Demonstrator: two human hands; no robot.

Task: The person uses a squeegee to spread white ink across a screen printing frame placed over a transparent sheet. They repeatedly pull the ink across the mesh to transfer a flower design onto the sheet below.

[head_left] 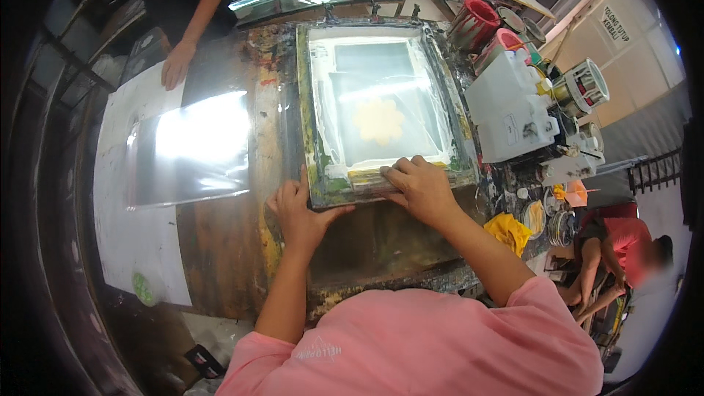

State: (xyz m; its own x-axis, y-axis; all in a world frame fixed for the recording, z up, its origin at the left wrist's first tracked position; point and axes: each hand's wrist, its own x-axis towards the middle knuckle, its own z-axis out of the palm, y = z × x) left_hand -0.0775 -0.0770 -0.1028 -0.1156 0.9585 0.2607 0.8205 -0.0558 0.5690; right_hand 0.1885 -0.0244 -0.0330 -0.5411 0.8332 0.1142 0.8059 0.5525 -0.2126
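Observation:
A screen printing frame (330, 189) with a stained rim lies on the worktable in front of me. Through its pale mesh shows a peach, flower-like shape (378, 121). My left hand (297, 218) grips the near left corner, its thumb along the front edge and its index finger up the side. Over the near edge, right of the middle, my right hand (424, 189) curls its fingers on the rim. To the left lies a glossy stack of clear plastic sheets (209, 169), partly on a white board (139, 249). What lies under the frame is mostly hidden.
Clamps (375, 9) stand at the frame's far edge. A co-worker's hand (178, 66) rests at the far left. On the right are a whitish plastic container (506, 114), a red paint can (475, 23) and a yellow cloth (508, 233). Another person (627, 246) sits at lower right.

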